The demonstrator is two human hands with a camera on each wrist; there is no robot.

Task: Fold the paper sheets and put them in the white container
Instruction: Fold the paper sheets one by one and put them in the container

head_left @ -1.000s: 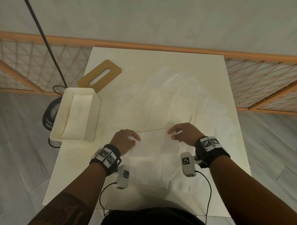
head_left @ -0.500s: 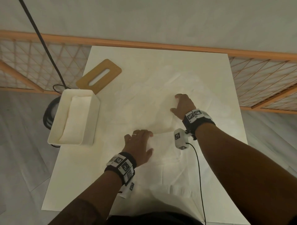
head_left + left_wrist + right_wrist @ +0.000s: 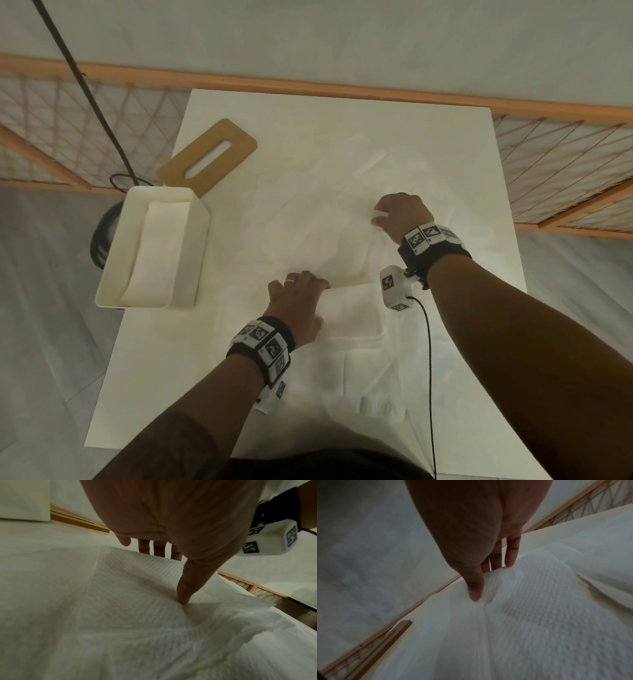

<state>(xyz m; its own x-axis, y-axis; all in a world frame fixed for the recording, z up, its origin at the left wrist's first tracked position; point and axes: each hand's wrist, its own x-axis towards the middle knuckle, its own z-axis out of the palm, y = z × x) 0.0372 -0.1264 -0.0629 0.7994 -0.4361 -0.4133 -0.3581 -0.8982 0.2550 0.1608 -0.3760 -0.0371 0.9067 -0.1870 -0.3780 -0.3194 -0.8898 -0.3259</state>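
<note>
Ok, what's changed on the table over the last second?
The right hand moved away from the body to the far part of the paper sheet and now pinches it. The left hand opened and presses flat on the sheet's near edge. The white container and wooden lid stayed put.

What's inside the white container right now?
The white container holds white folded paper lying lengthwise along its floor, seen from the head view. How many sheets are stacked there cannot be told, and anything under that paper is covered.
</note>
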